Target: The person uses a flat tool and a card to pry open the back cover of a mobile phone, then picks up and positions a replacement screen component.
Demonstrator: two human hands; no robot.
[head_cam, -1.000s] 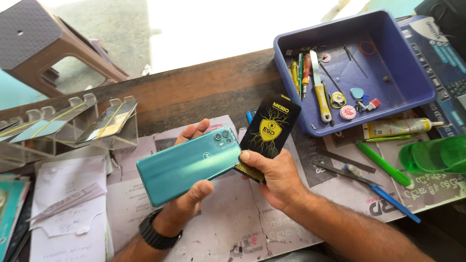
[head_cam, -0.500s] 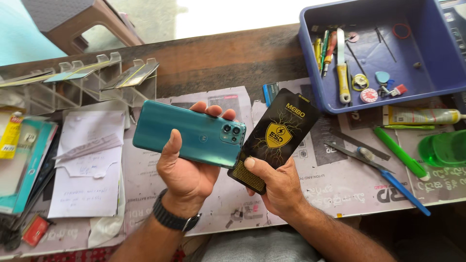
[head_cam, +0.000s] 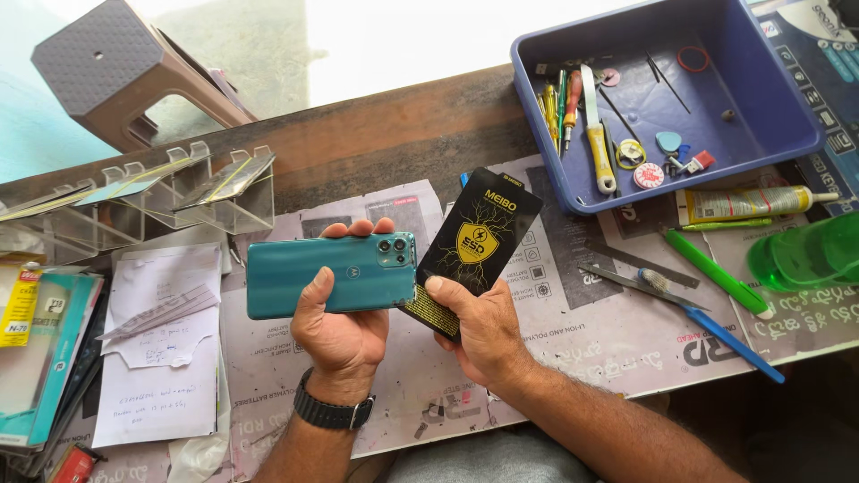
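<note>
The left hand (head_cam: 340,326) holds a teal phone (head_cam: 331,275) above the table. The phone lies flat and sideways, with its back and its little cameras facing up. The thumb lies across the back of the phone and the fingers curl around its far edge, so the hand grips it well.

The right hand (head_cam: 479,326) holds a black packet (head_cam: 474,246) with a yellow picture on it. The thumb presses on the front near the bottom, and the fingers are tucked behind it. The packet leans up and to the right. Its lower corner is just beside the camera end of the phone.

Both things are held over a table (head_cam: 376,143) covered with printed paper sheets (head_cam: 573,331). A black watch (head_cam: 333,413) is on the left wrist.

A blue tray (head_cam: 761,89) sits at the far right of the table, with small tools inside. Near it lie a green pen (head_cam: 716,273), a blue pen (head_cam: 729,333) and a tube of glue (head_cam: 756,203). A green plastic cup (head_cam: 805,255) lies at the right edge. On the left are a clear plastic rack (head_cam: 143,197) and white papers with writing (head_cam: 161,349).
</note>
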